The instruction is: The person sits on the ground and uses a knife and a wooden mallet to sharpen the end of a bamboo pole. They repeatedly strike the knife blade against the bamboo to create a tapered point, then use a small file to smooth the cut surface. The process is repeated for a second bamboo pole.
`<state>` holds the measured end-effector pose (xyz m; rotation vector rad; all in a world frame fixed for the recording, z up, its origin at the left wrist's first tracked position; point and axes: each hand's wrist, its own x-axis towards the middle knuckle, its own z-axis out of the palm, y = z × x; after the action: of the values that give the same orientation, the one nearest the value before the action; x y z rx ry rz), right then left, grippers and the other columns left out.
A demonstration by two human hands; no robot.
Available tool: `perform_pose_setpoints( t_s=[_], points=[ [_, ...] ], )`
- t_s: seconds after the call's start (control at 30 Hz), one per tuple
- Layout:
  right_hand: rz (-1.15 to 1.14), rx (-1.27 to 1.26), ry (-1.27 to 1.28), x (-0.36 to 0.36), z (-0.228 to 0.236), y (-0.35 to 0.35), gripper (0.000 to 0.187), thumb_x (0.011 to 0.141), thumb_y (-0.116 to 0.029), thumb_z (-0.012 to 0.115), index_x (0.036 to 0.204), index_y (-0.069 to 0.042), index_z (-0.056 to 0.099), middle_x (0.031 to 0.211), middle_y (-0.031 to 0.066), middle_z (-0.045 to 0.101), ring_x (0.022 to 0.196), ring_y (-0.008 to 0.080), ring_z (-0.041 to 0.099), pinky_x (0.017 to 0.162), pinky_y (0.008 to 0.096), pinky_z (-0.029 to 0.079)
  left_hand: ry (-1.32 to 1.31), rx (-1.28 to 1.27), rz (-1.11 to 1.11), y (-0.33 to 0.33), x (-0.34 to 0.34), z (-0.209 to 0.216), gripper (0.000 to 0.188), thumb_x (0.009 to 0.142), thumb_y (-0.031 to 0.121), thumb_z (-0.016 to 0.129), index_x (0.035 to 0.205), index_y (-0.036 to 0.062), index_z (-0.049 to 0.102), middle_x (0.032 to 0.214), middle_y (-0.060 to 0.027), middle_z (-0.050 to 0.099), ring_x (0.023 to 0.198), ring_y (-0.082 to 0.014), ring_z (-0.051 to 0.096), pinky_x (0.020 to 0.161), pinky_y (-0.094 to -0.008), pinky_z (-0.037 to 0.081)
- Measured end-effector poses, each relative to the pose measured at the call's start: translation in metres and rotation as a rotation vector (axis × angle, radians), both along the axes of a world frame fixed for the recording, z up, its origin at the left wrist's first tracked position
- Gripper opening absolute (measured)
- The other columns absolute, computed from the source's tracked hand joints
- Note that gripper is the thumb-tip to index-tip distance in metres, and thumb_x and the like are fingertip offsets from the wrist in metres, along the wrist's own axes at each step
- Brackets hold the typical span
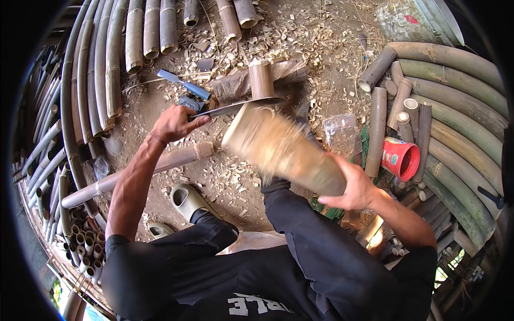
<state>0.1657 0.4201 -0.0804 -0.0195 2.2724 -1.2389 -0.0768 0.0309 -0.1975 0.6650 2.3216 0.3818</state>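
Red tub (pixel 393 155), 3 o'clock: contents unclear. Left hand (pixel 172 123), 10 o'clock, fisted round knife (pixel 231 109), blade towards 12; right hand (pixel 353 184), 3 o'clock, curled round blurred wooden block (pixel 286 152), centre.

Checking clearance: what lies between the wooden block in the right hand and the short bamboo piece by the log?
The head view shows the knife blade lying between the wooden block and the bamboo piece.
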Motion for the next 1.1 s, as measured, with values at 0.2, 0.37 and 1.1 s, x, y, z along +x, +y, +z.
perform_pose_setpoints(
  t_s=[0.2,0.37,1.1],
  points=[
    [-0.462,-0.239,0.095,-0.032,0.002,0.01,0.083,0.074,-0.029,0.081,0.137,0.005,0.039,0.124,0.0142,0.055,0.116,0.0222,0.053,0.102,0.0358,0.04,0.088,-0.06,-0.082,0.008,-0.027,0.005,0.082,0.08,0.082,0.049,0.057,0.0052,0.064,0.043,-0.0061,0.043,0.041,-0.02,0.043,0.046,-0.0412,0.036],
    [-0.491,-0.242,0.19,-0.06,0.011,0.012,0.08,0.075,-0.028,0.08,0.136,0.005,0.041,0.122,0.0124,0.056,0.113,0.0206,0.054,0.101,0.0355,0.041,0.17,-0.141,-0.118,0.007,-0.028,0.003,0.082,0.077,0.085,0.05,0.05,0.0073,0.054,0.041,-0.0036,0.04,0.039,-0.0185,0.042,0.043,-0.0398,0.034],
    [0.054,0.461,0.159,-0.102,-0.057,-0.018,0.097,0.072,-0.031,0.081,0.149,-0.006,0.029,0.128,0.0228,0.058,0.115,0.0365,0.061,0.1,0.0431,0.049,0.153,-0.175,-0.085,0.005,-0.014,-0.019,0.084,0.074,0.089,0.046,0.05,0.009,0.054,0.048,-0.0075,0.048,0.043,-0.0195,0.051,0.043,-0.0379,0.039]
  ],
)
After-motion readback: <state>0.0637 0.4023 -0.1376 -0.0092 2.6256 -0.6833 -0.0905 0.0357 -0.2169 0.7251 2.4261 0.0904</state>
